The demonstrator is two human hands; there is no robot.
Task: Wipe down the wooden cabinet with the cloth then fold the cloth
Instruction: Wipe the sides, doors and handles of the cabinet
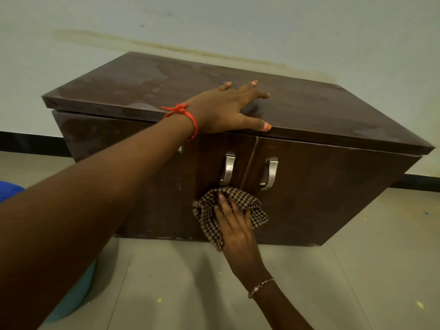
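A low dark brown wooden cabinet (333, 186) with two doors stands on the pale tiled floor (357, 270), its back against a whitish wall (285, 25) that has a yellowish streak (166, 47) just above the top and a black skirting strip (31, 141) at the base. The person's left hand (223, 108), a red thread (188, 117) tied at the wrist, lies flat on the smeared top surface, fingers (250, 88) spread and straight, thumb along the front edge, holding nothing. Its forearm crosses in front of the left door. The right hand (234, 225), with a thin beaded bracelet (260, 287), grips the bunched brown-and-cream checked cloth (209, 222) and presses it against the door fronts, just below the two curved metal handles (228, 167); its fingers (222, 201) sink into the folds. A blue rounded object (9, 189) and a teal one (73, 296) sit at the left, partly hidden by the arm
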